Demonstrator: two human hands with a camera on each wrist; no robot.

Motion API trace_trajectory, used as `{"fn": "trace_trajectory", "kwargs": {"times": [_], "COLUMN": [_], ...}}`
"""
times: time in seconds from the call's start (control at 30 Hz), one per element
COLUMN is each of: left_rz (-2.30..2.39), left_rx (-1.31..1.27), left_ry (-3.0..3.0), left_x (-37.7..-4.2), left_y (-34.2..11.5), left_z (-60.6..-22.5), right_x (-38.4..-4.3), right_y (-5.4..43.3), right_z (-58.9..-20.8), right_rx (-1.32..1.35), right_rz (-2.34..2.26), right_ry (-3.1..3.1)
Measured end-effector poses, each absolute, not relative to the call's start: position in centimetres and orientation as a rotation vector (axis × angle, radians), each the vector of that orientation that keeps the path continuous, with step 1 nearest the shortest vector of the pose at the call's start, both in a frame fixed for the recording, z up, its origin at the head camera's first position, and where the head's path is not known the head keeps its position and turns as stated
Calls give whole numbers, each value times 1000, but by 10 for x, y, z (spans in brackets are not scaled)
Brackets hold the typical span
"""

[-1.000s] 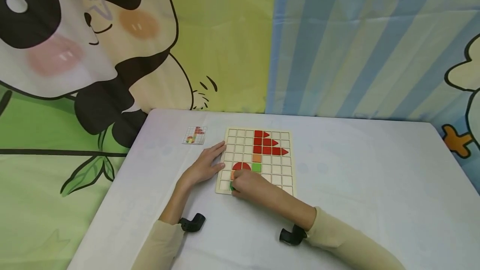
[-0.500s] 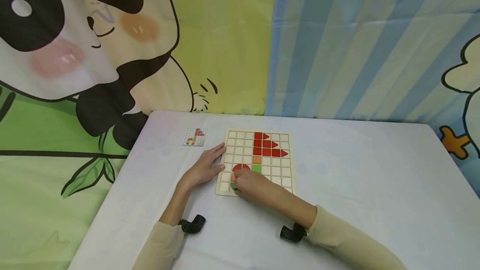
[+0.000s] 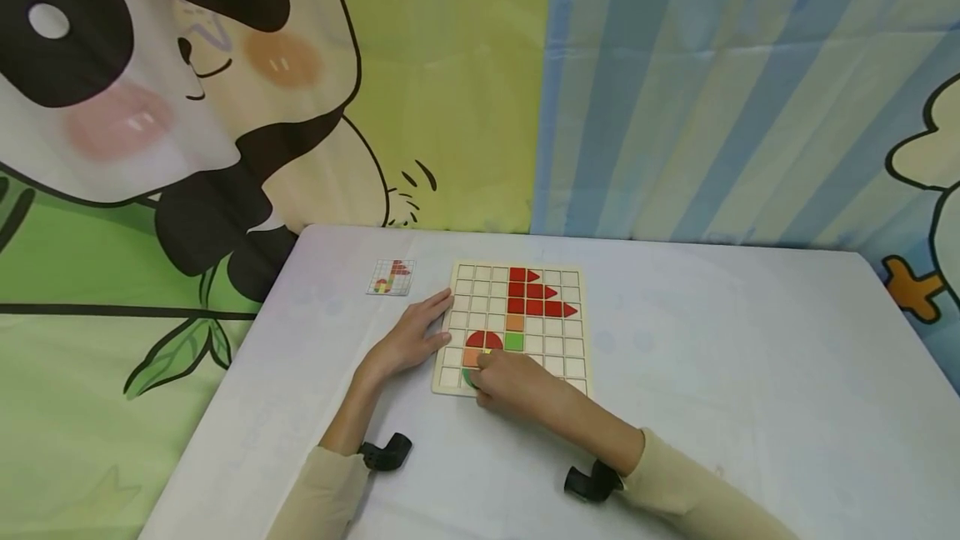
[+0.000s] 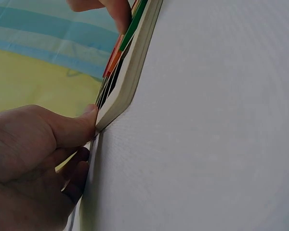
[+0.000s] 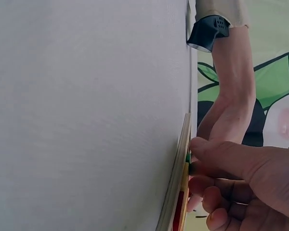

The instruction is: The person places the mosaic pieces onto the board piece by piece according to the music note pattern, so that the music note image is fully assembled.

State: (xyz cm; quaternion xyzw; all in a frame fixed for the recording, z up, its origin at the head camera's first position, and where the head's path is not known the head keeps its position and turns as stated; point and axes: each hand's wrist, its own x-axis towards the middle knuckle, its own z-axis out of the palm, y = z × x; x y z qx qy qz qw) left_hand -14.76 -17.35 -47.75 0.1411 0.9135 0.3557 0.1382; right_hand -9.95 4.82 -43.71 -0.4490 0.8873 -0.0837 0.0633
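Note:
A pale wooden grid board (image 3: 468,304) lies on the white table. My left hand (image 3: 408,340) rests along its left edge, fingers stretched out; in the left wrist view the left thumb (image 4: 79,127) touches the board's side. My right hand (image 3: 517,382) is over the lower rows, fingers bent, thumb and fingertips at a green curved piece (image 3: 470,377). The right wrist view shows a green piece (image 5: 188,158) right at these fingertips. Above it sit an orange square (image 3: 473,357), a partly covered yellow piece (image 3: 487,351) and a red half-round (image 3: 483,340).
Red squares and points (image 3: 534,307) form three rows at the board's top, above a small orange square (image 3: 514,322) and a green square (image 3: 513,342). A small printed pattern card (image 3: 391,277) lies to the upper left. Behind the table (image 3: 712,340) hangs a cartoon curtain (image 3: 450,82).
My right hand has shifted slightly right and toward me, uncovering more of the orange square and some yellow. My left hand stays at the board's edge.

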Motion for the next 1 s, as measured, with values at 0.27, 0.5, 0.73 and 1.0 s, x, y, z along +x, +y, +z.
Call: {"fn": "trace_trajectory", "kwargs": {"times": [0.27, 0.5, 0.73, 1.0], "left_rz": [1042, 1011, 1028, 1038], "left_rx": [417, 395, 400, 402], "left_ry": [2639, 2638, 2627, 2637], "left_x": [-146, -146, -145, -145], "left_y": [-173, -173, -174, -175], "left_z": [-477, -477, -478, -478], "right_x": [-107, -112, -112, -117], "right_y": [55, 62, 69, 75], "right_z": [-439, -427, -416, -406], "right_rx": [-1277, -1294, -1319, -1282], "right_rz": [-501, -648, -664, -648], "right_ry": [2539, 2539, 2571, 2606]}}
